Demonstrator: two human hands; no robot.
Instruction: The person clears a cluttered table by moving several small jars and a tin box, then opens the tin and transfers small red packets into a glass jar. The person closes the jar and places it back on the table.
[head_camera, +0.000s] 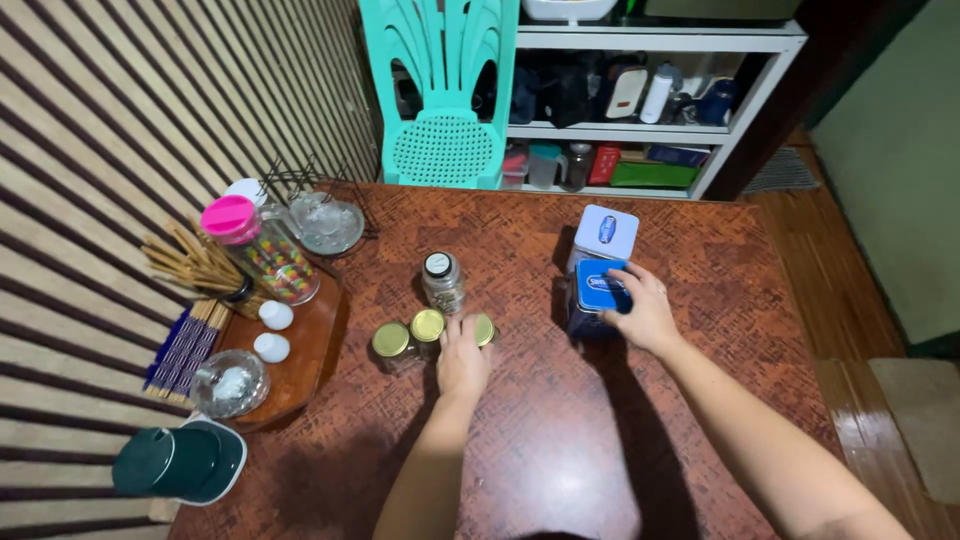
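Reddish-brown table (560, 450), gold-lidded jars (392, 340), blue tin (597, 295), wooden tray (300, 360), green jug (170, 462)

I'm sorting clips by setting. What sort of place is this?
Most likely a home dining or kitchen corner. A brown table holds small gold-lidded jars and a wooden tray with a pink-lidded jar. Behind it stand a turquoise plastic chair and a cluttered white shelf.
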